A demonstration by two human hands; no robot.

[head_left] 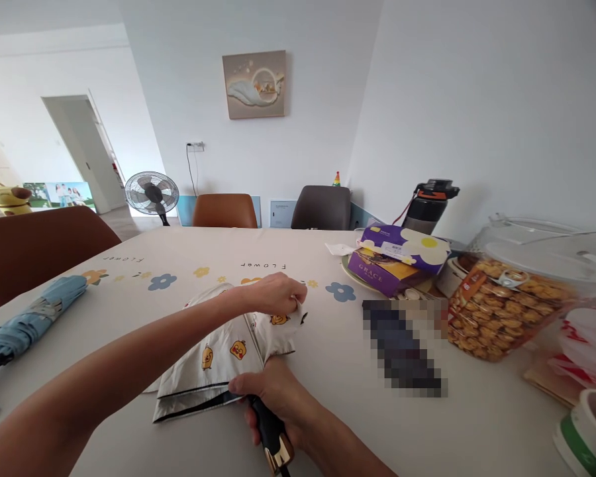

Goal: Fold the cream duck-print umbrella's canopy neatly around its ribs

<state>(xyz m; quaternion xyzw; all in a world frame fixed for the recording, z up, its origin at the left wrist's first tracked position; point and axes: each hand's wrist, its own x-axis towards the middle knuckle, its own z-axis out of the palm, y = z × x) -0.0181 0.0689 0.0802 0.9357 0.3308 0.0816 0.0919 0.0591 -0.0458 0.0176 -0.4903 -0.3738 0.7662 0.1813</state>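
A white umbrella [223, 361] printed with small yellow cartoon figures lies partly folded over the table, its canopy loose and edged in dark trim. Around its black handle with a gold end, my right hand [273, 397] is closed, the thumb resting by the fabric's edge. My left hand [278, 293] reaches across above it, fingers pinching a piece of the canopy on the right side. The umbrella's far part is hidden behind my left forearm.
A folded blue umbrella [40, 318] lies at the left. On the right are purple tissue boxes [402, 255], a large tub of snacks [506, 305], a black bottle [427, 209], a white and green cup [583, 437] and a blurred dark item [402, 348]. Chairs [224, 211] stand beyond the table.
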